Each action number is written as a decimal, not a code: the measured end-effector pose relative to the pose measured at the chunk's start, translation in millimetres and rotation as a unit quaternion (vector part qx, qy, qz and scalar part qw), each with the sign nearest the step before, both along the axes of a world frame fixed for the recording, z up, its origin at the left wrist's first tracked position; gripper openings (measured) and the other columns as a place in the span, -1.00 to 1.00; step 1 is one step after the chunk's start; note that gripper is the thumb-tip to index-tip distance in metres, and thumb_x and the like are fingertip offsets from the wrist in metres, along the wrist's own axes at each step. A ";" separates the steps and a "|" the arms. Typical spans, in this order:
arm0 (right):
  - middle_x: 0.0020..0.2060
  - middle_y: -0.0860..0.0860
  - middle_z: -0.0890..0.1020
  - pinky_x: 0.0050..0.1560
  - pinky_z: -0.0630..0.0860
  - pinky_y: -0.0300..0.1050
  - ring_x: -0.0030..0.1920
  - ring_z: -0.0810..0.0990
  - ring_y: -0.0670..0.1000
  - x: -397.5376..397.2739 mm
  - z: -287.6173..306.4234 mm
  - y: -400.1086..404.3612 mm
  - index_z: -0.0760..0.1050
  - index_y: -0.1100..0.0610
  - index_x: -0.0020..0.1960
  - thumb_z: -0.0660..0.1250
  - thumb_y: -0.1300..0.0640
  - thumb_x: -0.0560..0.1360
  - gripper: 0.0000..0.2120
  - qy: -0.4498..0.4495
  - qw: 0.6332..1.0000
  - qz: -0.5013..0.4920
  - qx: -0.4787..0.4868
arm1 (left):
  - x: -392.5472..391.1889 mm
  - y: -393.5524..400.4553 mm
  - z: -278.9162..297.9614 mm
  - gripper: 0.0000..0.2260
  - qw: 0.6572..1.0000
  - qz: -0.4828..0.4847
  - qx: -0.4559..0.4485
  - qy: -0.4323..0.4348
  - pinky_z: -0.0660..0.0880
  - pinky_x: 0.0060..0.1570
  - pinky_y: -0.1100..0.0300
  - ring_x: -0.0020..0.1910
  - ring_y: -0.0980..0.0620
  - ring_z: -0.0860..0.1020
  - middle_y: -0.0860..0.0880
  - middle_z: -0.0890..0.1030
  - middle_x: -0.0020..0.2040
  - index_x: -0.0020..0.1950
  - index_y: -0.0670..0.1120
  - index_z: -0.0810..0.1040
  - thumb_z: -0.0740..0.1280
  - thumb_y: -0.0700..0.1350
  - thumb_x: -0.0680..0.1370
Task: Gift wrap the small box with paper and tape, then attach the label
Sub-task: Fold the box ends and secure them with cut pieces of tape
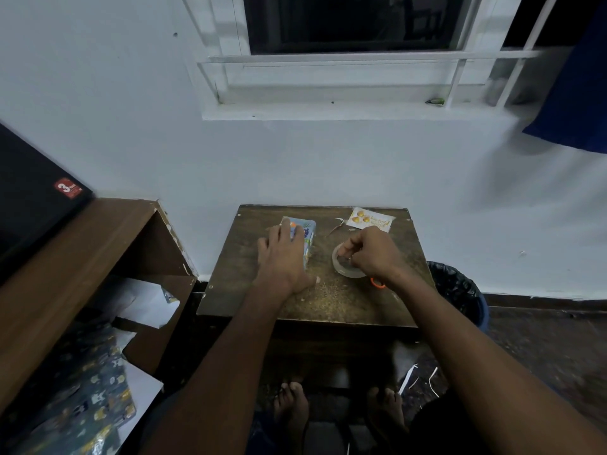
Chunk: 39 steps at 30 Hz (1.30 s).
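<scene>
Just one view here, a wide-angle head cam sitting above the near edge of the bench [345, 300], looking forward and down. Both forearms run in from the bottom of the shot, and the bare feet show under the near edge. It faces the white wall [328, 165] and window [351, 24] past the far edge. Edges bend a lot.

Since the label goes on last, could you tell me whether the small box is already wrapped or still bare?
Wrapped: printed blue paper covers the visible faces of the small box under the left hand. The label lies apart on the table.
</scene>
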State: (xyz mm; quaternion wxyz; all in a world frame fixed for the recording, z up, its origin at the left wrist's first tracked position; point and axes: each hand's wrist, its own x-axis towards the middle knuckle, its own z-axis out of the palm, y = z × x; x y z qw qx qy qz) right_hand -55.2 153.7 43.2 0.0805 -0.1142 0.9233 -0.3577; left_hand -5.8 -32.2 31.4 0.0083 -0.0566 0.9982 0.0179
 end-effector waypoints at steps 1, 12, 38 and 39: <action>-0.15 -0.01 0.75 -0.03 0.58 -0.11 -0.05 0.67 -0.04 1.2 1.2 1.3 0.76 0.12 -0.09 0.40 0.38 0.43 -0.76 0.002 1.000 0.013 0.016 | -1.1 4.0 0.8 -0.04 1.000 0.004 0.004 0.012 0.18 0.50 -0.12 0.63 -0.17 0.09 -0.15 -0.02 0.70 0.68 -0.03 0.08 0.51 0.27 0.47; -0.27 -0.05 0.56 -0.19 0.46 -0.12 -0.12 0.53 0.04 6.6 -10.1 11.3 0.53 0.03 -0.30 0.47 0.19 0.37 -0.85 0.051 0.979 0.054 0.191 | -7.5 23.1 6.4 -0.52 0.978 -0.136 0.148 0.059 0.39 0.44 0.00 0.46 -0.01 0.40 0.08 0.47 0.48 0.41 0.09 0.60 0.56 -0.12 0.51; -0.32 -0.30 0.63 -0.27 0.36 -0.43 -0.30 0.53 -0.27 -1.8 14.4 36.0 0.70 0.05 -0.06 0.54 0.25 0.46 -0.87 0.103 0.984 0.086 -0.116 | -18.3 31.5 2.4 -0.96 0.792 -0.053 0.586 0.159 0.66 0.11 0.02 -0.03 0.00 0.73 0.06 0.78 -0.08 -0.05 -0.06 0.78 0.57 -0.16 0.52; -0.36 -0.34 0.60 -0.28 0.35 -0.44 -0.32 0.52 -0.27 -1.4 15.6 35.8 0.70 0.08 -0.05 0.54 0.27 0.46 -0.87 0.105 0.983 0.087 -0.121 | -17.9 32.2 3.3 -0.97 0.782 -0.045 0.603 0.153 0.67 0.12 -0.01 -0.03 -0.04 0.74 0.03 0.78 -0.09 -0.05 -0.07 0.78 0.57 -0.17 0.52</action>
